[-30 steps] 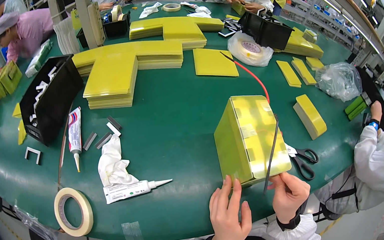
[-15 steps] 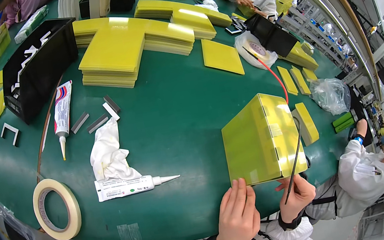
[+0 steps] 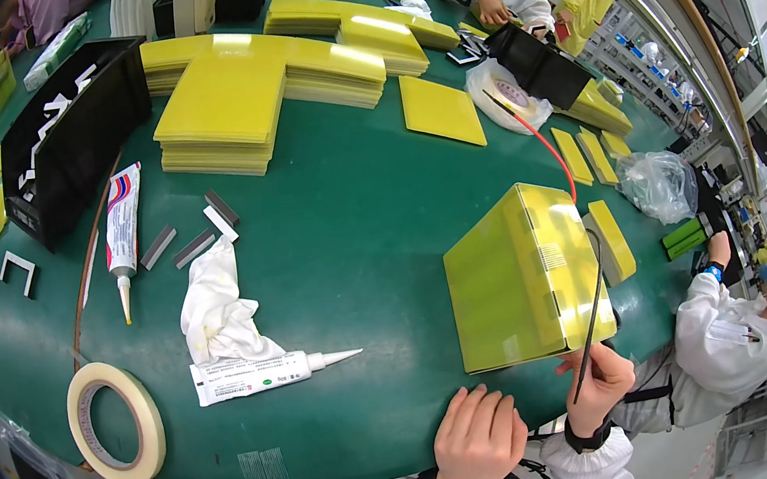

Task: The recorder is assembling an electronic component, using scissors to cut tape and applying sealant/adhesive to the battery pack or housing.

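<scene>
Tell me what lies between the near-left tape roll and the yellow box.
In the head view, a white tube with a pointed nozzle lies between the tape roll and the yellow box, a crumpled white cloth just beyond it.

On the green table, from the boxy yellow block, a crumpled white cloth lies at nine o'clock, a long black bin at ten, a square yellow sheet at eleven.

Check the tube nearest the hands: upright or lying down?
Lying down: the tube is flat along the green table, nozzle pointing right.
</scene>
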